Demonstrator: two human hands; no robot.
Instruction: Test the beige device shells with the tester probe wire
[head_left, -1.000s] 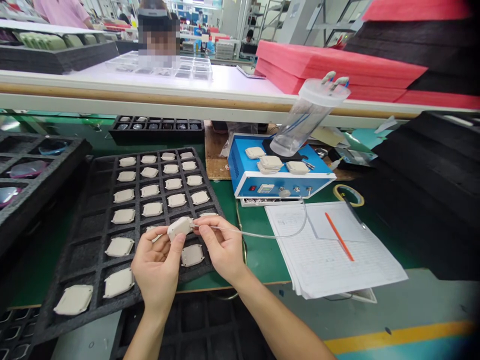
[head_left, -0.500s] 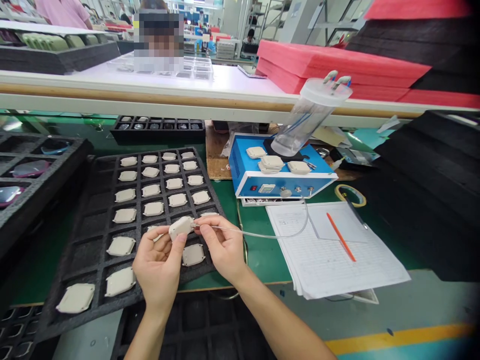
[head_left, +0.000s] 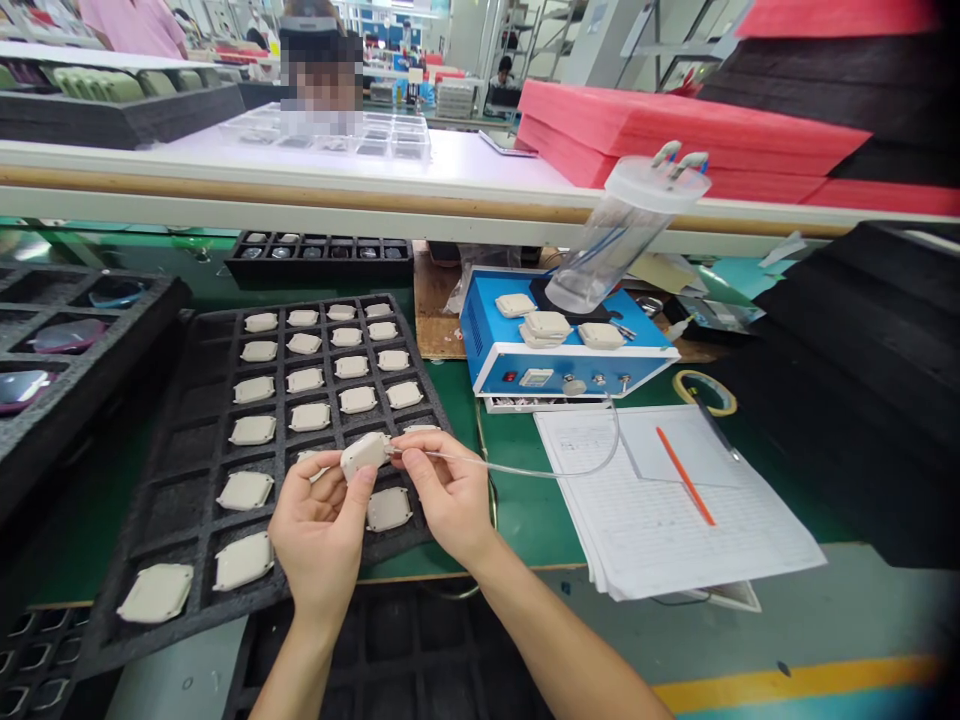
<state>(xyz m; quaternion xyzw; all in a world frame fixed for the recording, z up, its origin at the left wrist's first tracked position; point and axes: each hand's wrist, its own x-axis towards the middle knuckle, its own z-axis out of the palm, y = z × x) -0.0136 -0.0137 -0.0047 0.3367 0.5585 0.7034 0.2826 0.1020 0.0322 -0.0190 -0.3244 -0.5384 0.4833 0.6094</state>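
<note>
My left hand [head_left: 321,525] pinches a small beige square part [head_left: 364,453] between thumb and fingers, held above the black foam tray [head_left: 187,455]. My right hand [head_left: 444,492] pinches the end of a thin clear tube [head_left: 525,468] against the right side of that part. The tube runs right and curves up to the blue box device [head_left: 559,350]. Several more beige parts lie in the tray's pockets, and three rest on top of the blue box.
A clear plastic cylinder [head_left: 622,230] leans on the blue box. A paper stack [head_left: 675,510] with an orange pen [head_left: 681,474] lies to the right, beside a tape roll [head_left: 703,390]. Black foam trays stand left, below and far right. Red foam sheets [head_left: 675,125] lie on the shelf; other people sit behind.
Nothing has visibly changed with the hands, part or tube; only the view has shifted slightly.
</note>
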